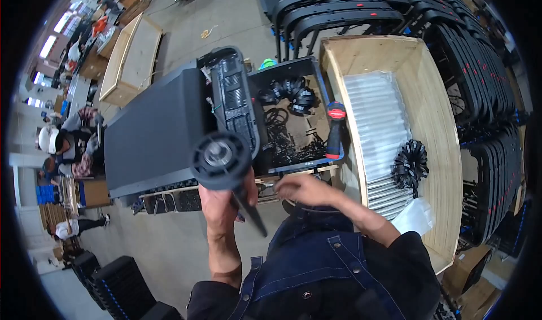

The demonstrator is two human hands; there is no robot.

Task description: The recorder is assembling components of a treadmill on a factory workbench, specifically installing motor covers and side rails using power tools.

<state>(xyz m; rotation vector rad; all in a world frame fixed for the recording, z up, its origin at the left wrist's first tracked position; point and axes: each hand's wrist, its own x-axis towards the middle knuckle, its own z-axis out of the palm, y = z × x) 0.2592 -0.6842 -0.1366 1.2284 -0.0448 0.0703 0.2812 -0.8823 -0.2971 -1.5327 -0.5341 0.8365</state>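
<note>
My left hand (226, 198) is closed around a black spoked wheel (219, 161) with a metal hub, held up in front of me. A dark flat bar (249, 214) sticks out below the wheel; whether the two are joined is hidden by my fingers. My right hand (307, 190) is in front of my apron, fingers loosely bent and apart, with nothing visible in them. Nearest to it is a parts bin (271, 74) holding black rings, screws and coiled black parts. A red and black power screwdriver (335, 129) lies at the bin's right edge.
To the right stands a wooden crate (435, 94) with wrapped metal tubes (375, 111) and a black bundle (410, 167). A large black panel (155, 128) lies left of the bin. Black frames (344, 15) are stacked behind. Several people work far left.
</note>
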